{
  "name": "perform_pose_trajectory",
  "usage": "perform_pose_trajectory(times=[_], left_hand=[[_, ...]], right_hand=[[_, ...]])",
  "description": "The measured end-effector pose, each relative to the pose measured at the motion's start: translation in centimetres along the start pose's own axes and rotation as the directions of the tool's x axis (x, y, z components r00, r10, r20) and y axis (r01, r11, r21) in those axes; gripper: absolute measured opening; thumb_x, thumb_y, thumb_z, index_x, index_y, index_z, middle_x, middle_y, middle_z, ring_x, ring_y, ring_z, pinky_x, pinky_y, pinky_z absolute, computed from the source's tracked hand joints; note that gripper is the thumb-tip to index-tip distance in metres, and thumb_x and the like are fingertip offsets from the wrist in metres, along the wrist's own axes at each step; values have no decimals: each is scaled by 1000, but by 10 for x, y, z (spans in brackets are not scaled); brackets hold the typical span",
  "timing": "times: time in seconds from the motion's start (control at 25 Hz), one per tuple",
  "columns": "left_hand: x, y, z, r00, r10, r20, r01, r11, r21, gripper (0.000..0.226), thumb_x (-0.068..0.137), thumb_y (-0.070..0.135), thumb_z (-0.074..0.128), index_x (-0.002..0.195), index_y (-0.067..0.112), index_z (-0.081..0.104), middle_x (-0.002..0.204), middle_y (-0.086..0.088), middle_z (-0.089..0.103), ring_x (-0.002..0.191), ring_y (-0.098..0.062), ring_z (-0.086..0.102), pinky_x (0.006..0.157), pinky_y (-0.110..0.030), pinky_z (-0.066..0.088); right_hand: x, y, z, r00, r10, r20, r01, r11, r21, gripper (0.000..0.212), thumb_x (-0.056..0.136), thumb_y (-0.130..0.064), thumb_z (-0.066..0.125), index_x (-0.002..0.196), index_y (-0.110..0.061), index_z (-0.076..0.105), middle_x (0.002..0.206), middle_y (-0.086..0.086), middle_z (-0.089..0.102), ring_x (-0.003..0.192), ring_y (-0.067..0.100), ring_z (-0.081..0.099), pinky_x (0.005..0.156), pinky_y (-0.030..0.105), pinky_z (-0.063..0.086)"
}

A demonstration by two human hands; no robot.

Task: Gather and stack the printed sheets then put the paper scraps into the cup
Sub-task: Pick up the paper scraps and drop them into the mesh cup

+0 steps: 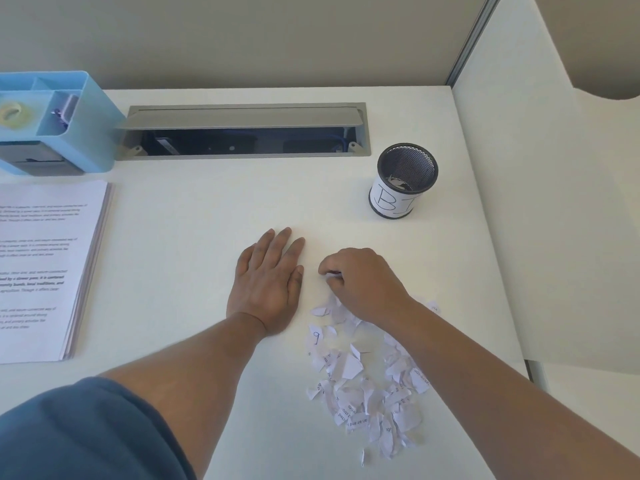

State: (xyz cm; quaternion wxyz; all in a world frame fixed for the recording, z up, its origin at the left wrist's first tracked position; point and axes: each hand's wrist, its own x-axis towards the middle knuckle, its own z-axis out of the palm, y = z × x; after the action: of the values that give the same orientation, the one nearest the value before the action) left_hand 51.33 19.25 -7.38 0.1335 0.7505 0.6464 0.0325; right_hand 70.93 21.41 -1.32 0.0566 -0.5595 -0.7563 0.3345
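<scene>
The sheets [45, 268] are already stacked at the far left, so only scraps [367, 386] are left. A few bits look pinched in the curled right hand [360, 282] at the pile's far end. The left hand [268, 282] is laid flat and holds nothing. The cup [403, 181] is found ahead and slightly right of the right hand, so it's the nearer one.

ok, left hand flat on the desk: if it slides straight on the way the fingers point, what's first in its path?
Nothing nearby. The left hand points up and slightly right over bare desk. The first thing on that line looks like the cable slot, near its right end. The cup sits clear to the right.
</scene>
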Motion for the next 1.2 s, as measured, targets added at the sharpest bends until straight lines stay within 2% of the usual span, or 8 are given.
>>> perform_pose_trajectory(times=[0.2, 0.32, 0.44, 0.64, 0.84, 1.04, 1.12, 1.2], left_hand=[[0, 0, 0, 1000, -3, -4, 3, 1000, 6, 58, 105, 44, 14, 160, 32, 28, 171, 5, 17, 158, -21, 7, 124, -36, 2], [0, 0, 0, 1000, -4, -7, 4, 1000, 9, 58, 105, 44, 14, 160, 32, 28, 171, 5, 18, 158, -21, 7, 124, -35, 0], [0, 1, -2, 1000, -7, -4, 7, 1000, -5, 59, 104, 44, 14, 160, 32, 29, 171, 5, 18, 159, -21, 8, 124, -36, 1], [0, 0, -1, 1000, -2, -5, 2, 1000, -13, 59, 105, 43, 15, 160, 31, 30, 171, 5, 19, 158, -22, 10, 125, -37, 3], [0, -1, -1, 1000, -5, 1, 5, 1000, -19, 58, 105, 44, 16, 160, 31, 30, 171, 5, 18, 159, -22, 9, 125, -39, 4], [0, 1, -3, 1000, -7, 10, 7, 1000, -5, 59, 104, 45, 13, 160, 32, 28, 171, 6, 16, 159, -21, 6, 125, -36, 0], [0, 1, -3, 1000, -8, 14, 8, 1000, -4, 59, 104, 45, 13, 160, 32, 27, 171, 6, 16, 159, -20, 5, 125, -36, 0], [0, 1, -4, 1000, -9, 14, 9, 1000, -11, 60, 104, 45, 12, 160, 32, 28, 171, 6, 16, 159, -20, 5, 125, -37, 1]], right_hand=[[-5, 3, -53, 950, 78, -301, -3, 970, 244, 17, 89, -11, 68, 97, -20, 79, 86, -10, 75, 75, 8, 66, 80, 28, 55], [6, 8, -98, 867, 125, -483, -4, 970, 244, 16, 89, -10, 69, 98, -17, 80, 82, -10, 73, 77, 3, 64, 74, 12, 48], [25, 18, -125, 815, 140, -562, -51, 984, 171, 16, 89, -9, 65, 96, -16, 79, 90, -5, 75, 81, 13, 67, 81, 27, 54], [47, 31, -129, 843, 180, -507, -179, 983, 52, 20, 90, -8, 62, 103, -16, 75, 96, 1, 72, 89, 25, 66, 81, 37, 56], [44, 31, -124, 828, 190, -528, -179, 981, 73, 20, 87, -6, 66, 107, -5, 69, 101, 10, 73, 96, 35, 66, 88, 50, 55], [21, 15, -116, 826, 96, -555, -22, 990, 138, 21, 87, -4, 66, 102, -16, 75, 94, -1, 72, 86, 18, 67, 86, 41, 56], [11, 11, -101, 891, 84, -447, -8, 986, 169, 21, 89, -7, 68, 104, -19, 76, 91, -7, 70, 78, 10, 63, 86, 37, 55], [-1, 10, -80, 968, 84, -235, -49, 987, 151, 28, 91, -12, 70, 118, -21, 72, 103, -10, 65, 88, 8, 61, 93, 36, 52]])
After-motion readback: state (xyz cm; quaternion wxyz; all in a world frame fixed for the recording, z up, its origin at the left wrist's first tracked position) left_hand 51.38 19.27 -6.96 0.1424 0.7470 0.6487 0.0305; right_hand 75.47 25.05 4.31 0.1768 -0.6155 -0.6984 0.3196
